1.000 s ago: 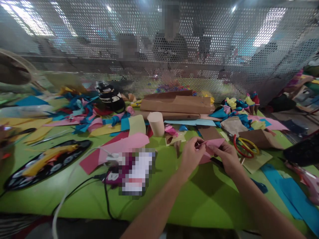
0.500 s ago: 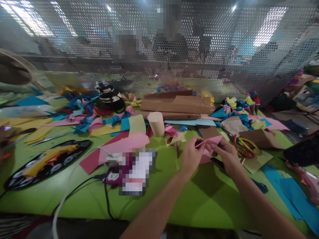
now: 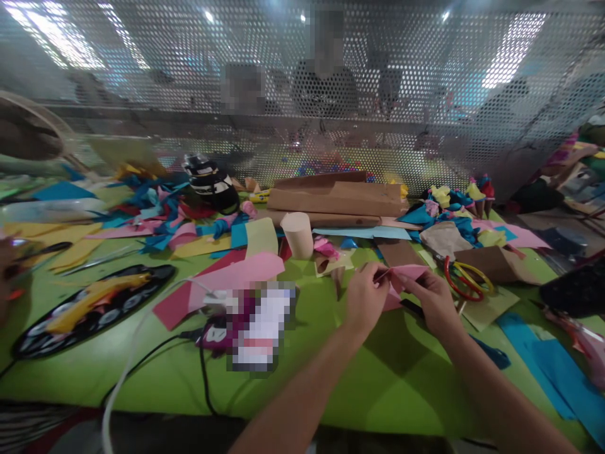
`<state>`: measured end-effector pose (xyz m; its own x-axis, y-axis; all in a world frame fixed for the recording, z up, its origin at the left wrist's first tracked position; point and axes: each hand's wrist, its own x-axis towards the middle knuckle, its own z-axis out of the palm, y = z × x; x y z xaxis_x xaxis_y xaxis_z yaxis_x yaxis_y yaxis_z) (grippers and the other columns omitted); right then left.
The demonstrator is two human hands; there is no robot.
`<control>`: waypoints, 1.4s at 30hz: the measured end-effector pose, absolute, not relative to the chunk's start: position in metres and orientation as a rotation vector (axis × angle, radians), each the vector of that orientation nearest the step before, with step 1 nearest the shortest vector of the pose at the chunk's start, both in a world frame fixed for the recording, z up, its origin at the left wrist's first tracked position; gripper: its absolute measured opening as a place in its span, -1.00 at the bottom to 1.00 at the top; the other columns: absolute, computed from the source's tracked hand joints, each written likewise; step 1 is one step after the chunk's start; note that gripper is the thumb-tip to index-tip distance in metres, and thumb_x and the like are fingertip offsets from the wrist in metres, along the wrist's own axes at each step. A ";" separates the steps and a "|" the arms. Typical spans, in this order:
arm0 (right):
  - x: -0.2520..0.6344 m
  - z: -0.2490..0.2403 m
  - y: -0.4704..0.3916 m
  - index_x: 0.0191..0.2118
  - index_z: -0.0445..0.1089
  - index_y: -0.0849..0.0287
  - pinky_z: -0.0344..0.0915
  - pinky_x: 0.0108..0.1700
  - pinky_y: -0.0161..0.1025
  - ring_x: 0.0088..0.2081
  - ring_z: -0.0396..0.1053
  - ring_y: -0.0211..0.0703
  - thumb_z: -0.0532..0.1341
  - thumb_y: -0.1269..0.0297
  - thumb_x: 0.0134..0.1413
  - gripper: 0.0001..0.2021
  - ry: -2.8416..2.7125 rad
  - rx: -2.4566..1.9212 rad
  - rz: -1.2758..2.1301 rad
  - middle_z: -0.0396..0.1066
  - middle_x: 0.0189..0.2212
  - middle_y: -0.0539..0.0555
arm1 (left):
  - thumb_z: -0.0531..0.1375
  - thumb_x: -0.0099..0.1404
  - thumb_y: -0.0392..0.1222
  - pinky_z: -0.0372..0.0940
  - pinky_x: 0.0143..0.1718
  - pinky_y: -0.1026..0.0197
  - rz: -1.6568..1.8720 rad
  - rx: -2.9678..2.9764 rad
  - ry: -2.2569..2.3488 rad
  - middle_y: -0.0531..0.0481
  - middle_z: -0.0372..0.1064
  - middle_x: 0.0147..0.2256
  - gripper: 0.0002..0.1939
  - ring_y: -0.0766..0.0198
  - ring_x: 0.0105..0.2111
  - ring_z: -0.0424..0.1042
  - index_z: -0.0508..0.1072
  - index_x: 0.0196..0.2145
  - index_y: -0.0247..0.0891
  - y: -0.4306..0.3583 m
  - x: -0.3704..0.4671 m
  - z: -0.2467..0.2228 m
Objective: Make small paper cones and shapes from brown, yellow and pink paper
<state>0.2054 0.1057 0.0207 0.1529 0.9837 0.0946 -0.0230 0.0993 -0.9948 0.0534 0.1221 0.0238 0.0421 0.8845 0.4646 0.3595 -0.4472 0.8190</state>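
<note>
A piece of pink paper (image 3: 412, 271) is pinched between my two hands above the green table (image 3: 378, 391). My left hand (image 3: 366, 299) grips its left part, with the fingertips curled in and partly hidden. On the other side, my right hand (image 3: 435, 301) pinches the paper between thumb and fingers. More pink paper hangs below the fingers. Close to my right hand lie red-and-yellow-handled scissors (image 3: 466, 280) and a dark strip (image 3: 411, 307). Left of my hands stands a cream paper roll (image 3: 297, 236), with a pink paper flower (image 3: 326, 248) beside it.
Folded brown paper (image 3: 335, 198) lies before a perforated metal screen (image 3: 283, 139), with people behind it. A phone (image 3: 262, 328), cables (image 3: 203, 378) and a black tray (image 3: 89, 309) occupy the left. Blue paper strips (image 3: 543, 366) lie at right, coloured scraps along the back.
My fingers have shifted slightly on the pink paper, and its raised corner at the right sits lower and flatter. Both hands stay in nearly the same place.
</note>
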 end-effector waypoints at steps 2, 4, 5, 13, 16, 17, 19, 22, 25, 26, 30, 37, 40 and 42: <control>0.206 0.020 0.106 -0.23 0.62 0.13 0.36 -0.22 -0.20 -0.34 0.44 -0.12 0.47 0.07 -0.03 -0.72 -1.095 -1.166 1.050 0.59 -0.34 0.06 | 0.23 0.31 -0.40 0.39 -0.26 0.22 1.420 1.845 1.225 -0.02 0.47 -0.34 -0.90 0.25 -0.32 0.47 0.48 -0.33 -0.24 0.121 0.053 0.025; 0.206 0.020 0.106 -0.24 0.62 0.12 0.36 -0.19 -0.20 -0.31 0.45 -0.12 0.48 0.09 -0.04 -0.73 -1.084 -1.155 1.044 0.59 -0.33 0.06 | 0.23 0.34 -0.36 0.38 -0.27 0.24 1.423 1.857 1.193 -0.02 0.48 -0.33 -0.93 0.27 -0.33 0.47 0.48 -0.31 -0.24 0.120 0.053 0.026; 0.206 0.020 0.106 -0.25 0.62 0.11 0.36 -0.18 -0.20 -0.30 0.45 -0.11 0.49 0.09 -0.05 -0.74 -1.087 -1.156 1.039 0.59 -0.33 0.05 | 0.23 0.34 -0.35 0.38 -0.28 0.25 1.420 1.863 1.188 -0.02 0.48 -0.33 -0.93 0.27 -0.33 0.46 0.49 -0.31 -0.24 0.120 0.052 0.027; 0.206 0.019 0.105 -0.20 0.64 0.09 0.40 -0.09 -0.12 -0.21 0.50 -0.04 0.48 0.13 -0.05 -0.73 -1.170 -1.134 1.032 0.62 -0.26 0.08 | 0.27 0.28 -0.42 0.31 -0.29 0.27 1.444 1.940 1.352 -0.01 0.48 -0.34 -0.89 0.29 -0.35 0.44 0.49 -0.32 -0.25 0.120 0.051 0.027; 0.207 0.017 0.106 -0.17 0.63 0.08 0.39 -0.05 -0.11 -0.17 0.51 -0.03 0.46 0.16 0.00 -0.75 -1.176 -1.122 1.031 0.62 -0.21 0.08 | 0.28 0.27 -0.43 0.31 -0.28 0.25 1.437 1.925 1.361 0.00 0.47 -0.35 -0.89 0.29 -0.35 0.43 0.49 -0.32 -0.24 0.121 0.050 0.027; 0.207 0.018 0.106 -0.16 0.62 0.07 0.38 -0.04 -0.12 -0.16 0.51 -0.04 0.46 0.17 0.00 -0.75 -1.161 -1.113 1.047 0.61 -0.20 0.08 | 0.27 0.27 -0.42 0.31 -0.28 0.25 1.433 1.911 1.366 0.00 0.47 -0.35 -0.89 0.29 -0.36 0.43 0.49 -0.32 -0.24 0.121 0.051 0.027; 0.206 0.019 0.107 -0.15 0.61 0.06 0.38 -0.05 -0.14 -0.16 0.50 -0.06 0.47 0.18 0.00 -0.74 -1.128 -1.090 1.082 0.61 -0.19 0.07 | 0.27 0.28 -0.41 0.30 -0.28 0.24 1.428 1.883 1.376 0.00 0.47 -0.35 -0.90 0.29 -0.37 0.42 0.48 -0.33 -0.25 0.121 0.051 0.028; 0.204 0.021 0.107 -0.15 0.61 0.05 0.37 -0.05 -0.17 -0.17 0.49 -0.08 0.48 0.20 -0.02 -0.74 -1.113 -1.058 1.109 0.60 -0.21 0.05 | 0.28 0.29 -0.39 0.30 -0.29 0.24 1.425 1.870 1.378 -0.01 0.47 -0.36 -0.91 0.28 -0.36 0.42 0.47 -0.34 -0.26 0.121 0.050 0.028; 0.205 0.021 0.108 -0.15 0.60 0.06 0.37 -0.05 -0.17 -0.17 0.48 -0.07 0.48 0.20 -0.02 -0.73 -1.103 -1.053 1.122 0.59 -0.22 0.05 | 0.28 0.29 -0.40 0.30 -0.28 0.23 1.430 1.861 1.360 -0.01 0.48 -0.36 -0.91 0.27 -0.35 0.43 0.47 -0.34 -0.26 0.121 0.050 0.029; 0.205 0.020 0.109 -0.15 0.60 0.06 0.37 -0.06 -0.17 -0.17 0.48 -0.07 0.48 0.19 -0.02 -0.73 -1.095 -1.062 1.123 0.59 -0.22 0.05 | 0.28 0.29 -0.40 0.30 -0.29 0.24 1.433 1.850 1.357 0.00 0.49 -0.36 -0.90 0.27 -0.36 0.44 0.47 -0.34 -0.25 0.121 0.050 0.029; 0.207 0.017 0.111 -0.18 0.59 0.06 0.37 -0.09 -0.17 -0.20 0.47 -0.07 0.50 0.19 -0.05 -0.73 -1.086 -1.083 1.112 0.58 -0.25 0.05 | 0.28 0.29 -0.39 0.32 -0.30 0.24 1.441 1.819 1.368 0.01 0.49 -0.38 -0.90 0.27 -0.37 0.45 0.48 -0.34 -0.23 0.122 0.049 0.029; 0.206 0.016 0.112 -0.21 0.57 0.06 0.36 -0.09 -0.19 -0.20 0.46 -0.10 0.49 0.22 -0.04 -0.76 -1.100 -1.035 1.126 0.56 -0.25 0.02 | 0.30 0.28 -0.36 0.30 -0.29 0.23 1.434 1.834 1.392 0.01 0.50 -0.39 -0.90 0.26 -0.36 0.46 0.48 -0.36 -0.23 0.122 0.049 0.028; 0.206 0.017 0.111 -0.22 0.55 0.06 0.36 -0.11 -0.19 -0.23 0.45 -0.11 0.49 0.20 -0.04 -0.76 -1.098 -1.048 1.114 0.56 -0.26 0.02 | 0.30 0.28 -0.36 0.29 -0.28 0.22 1.431 1.845 1.406 0.01 0.51 -0.39 -0.90 0.25 -0.36 0.46 0.48 -0.35 -0.23 0.121 0.049 0.029; 0.206 0.018 0.110 -0.19 0.55 0.07 0.37 -0.11 -0.17 -0.21 0.45 -0.09 0.49 0.19 -0.04 -0.73 -1.103 -1.061 1.123 0.57 -0.24 0.04 | 0.30 0.28 -0.37 0.29 -0.29 0.22 1.429 1.839 1.398 0.02 0.51 -0.39 -0.90 0.26 -0.36 0.45 0.48 -0.35 -0.23 0.121 0.049 0.029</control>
<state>0.2060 0.1102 0.0178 0.0909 0.9894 0.1136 -0.1309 0.1249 -0.9835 0.0486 0.1214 0.0290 -0.0352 0.8830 0.4681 0.4487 -0.4045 0.7969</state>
